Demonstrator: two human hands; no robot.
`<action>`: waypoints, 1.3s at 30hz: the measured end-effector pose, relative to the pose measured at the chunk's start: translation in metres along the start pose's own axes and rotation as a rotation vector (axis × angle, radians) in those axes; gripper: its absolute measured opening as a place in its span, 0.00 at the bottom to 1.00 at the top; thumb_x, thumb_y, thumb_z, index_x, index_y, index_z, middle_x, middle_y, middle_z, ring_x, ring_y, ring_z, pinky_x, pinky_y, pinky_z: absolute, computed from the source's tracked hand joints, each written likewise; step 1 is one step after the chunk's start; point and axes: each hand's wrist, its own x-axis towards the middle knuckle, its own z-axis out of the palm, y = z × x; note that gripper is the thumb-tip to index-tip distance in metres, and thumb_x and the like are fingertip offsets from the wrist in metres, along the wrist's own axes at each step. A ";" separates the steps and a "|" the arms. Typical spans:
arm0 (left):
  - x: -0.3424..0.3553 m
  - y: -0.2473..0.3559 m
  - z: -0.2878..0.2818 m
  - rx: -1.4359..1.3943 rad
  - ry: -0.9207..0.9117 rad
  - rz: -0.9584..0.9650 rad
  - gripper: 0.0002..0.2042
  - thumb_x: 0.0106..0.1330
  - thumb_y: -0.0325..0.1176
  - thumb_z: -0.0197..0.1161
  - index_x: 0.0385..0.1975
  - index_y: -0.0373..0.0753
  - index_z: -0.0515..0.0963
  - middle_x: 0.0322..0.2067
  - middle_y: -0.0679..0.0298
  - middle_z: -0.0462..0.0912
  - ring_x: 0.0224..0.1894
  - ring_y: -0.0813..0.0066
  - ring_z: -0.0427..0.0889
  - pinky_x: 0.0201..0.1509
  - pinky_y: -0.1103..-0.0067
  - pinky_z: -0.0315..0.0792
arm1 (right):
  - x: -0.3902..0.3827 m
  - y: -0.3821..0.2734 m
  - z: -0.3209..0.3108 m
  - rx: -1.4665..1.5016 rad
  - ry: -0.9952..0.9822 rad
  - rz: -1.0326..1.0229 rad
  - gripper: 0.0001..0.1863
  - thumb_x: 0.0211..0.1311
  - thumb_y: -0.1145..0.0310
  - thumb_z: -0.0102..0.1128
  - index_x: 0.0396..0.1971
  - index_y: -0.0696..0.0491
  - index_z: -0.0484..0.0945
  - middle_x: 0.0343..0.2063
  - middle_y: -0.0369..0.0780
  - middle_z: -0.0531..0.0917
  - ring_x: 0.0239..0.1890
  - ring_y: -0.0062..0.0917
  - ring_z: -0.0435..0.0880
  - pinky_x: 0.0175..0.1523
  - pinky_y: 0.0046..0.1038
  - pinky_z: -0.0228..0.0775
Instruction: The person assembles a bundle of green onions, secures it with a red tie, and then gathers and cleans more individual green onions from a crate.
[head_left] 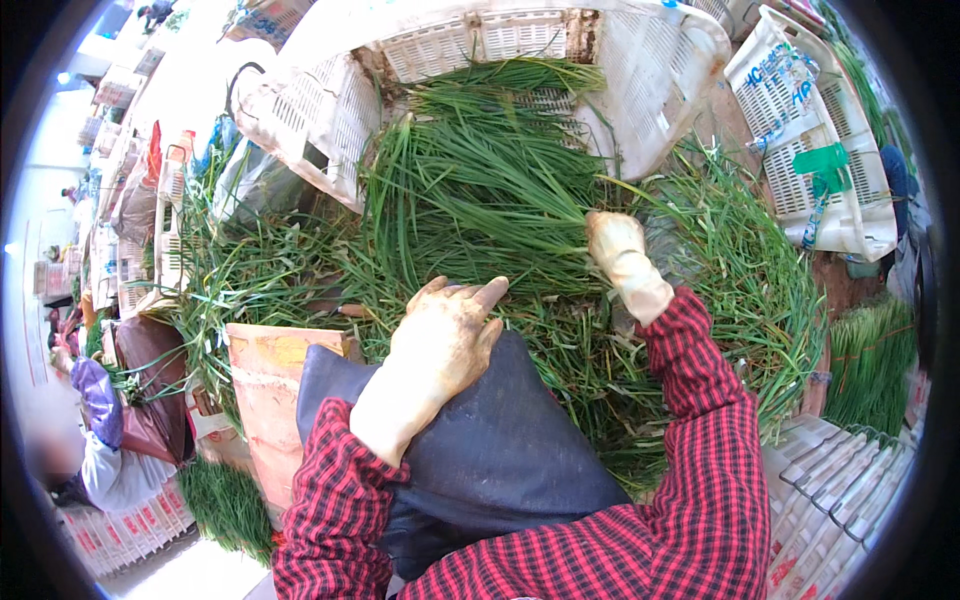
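Observation:
My left hand (440,345), in a pale glove, rests over the dark blue apron (480,450) on my lap, fingers stretched and slightly bent, holding nothing, just below the pile of long green leaves. My right hand (615,245), also gloved, is closed on the base ends of a bundle of green leaves (490,190) that fans leftward across a white plastic crate (640,100). Loose, tangled leaves (740,310) lie all round both hands and below the crate.
A white crate (805,130) stands at right; tied green bundles (865,355) are below it. An orange board (265,380) stands left of my lap, bundles (225,500) beside it. A co-worker's sleeved arm (125,475) is at far left. Stacked flat packs (830,500) lie lower right.

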 end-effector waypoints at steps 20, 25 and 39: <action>-0.028 -0.015 -0.002 0.183 0.075 0.043 0.20 0.51 0.25 0.60 0.47 0.43 0.77 0.32 0.57 0.83 0.36 0.55 0.83 0.41 0.65 0.76 | -0.161 -0.091 -0.179 1.246 -0.508 0.280 0.14 0.62 0.62 0.63 0.43 0.54 0.82 0.25 0.30 0.81 0.23 0.11 0.75 0.28 0.17 0.67; -0.025 0.001 -0.038 -0.506 -0.242 -0.293 0.17 0.63 0.27 0.61 0.53 0.40 0.75 0.29 0.65 0.83 0.33 0.75 0.82 0.35 0.77 0.77 | -0.194 -0.042 -0.125 0.641 -0.228 0.449 0.08 0.56 0.66 0.63 0.32 0.53 0.83 0.24 0.38 0.84 0.22 0.25 0.79 0.28 0.26 0.73; -0.031 -0.003 -0.029 -0.881 -0.193 -0.403 0.23 0.59 0.30 0.69 0.52 0.33 0.70 0.31 0.62 0.80 0.24 0.78 0.78 0.23 0.83 0.72 | -0.134 -0.152 -0.113 1.358 -0.152 -0.252 0.41 0.51 0.65 0.71 0.65 0.51 0.62 0.40 0.40 0.83 0.37 0.26 0.83 0.44 0.29 0.75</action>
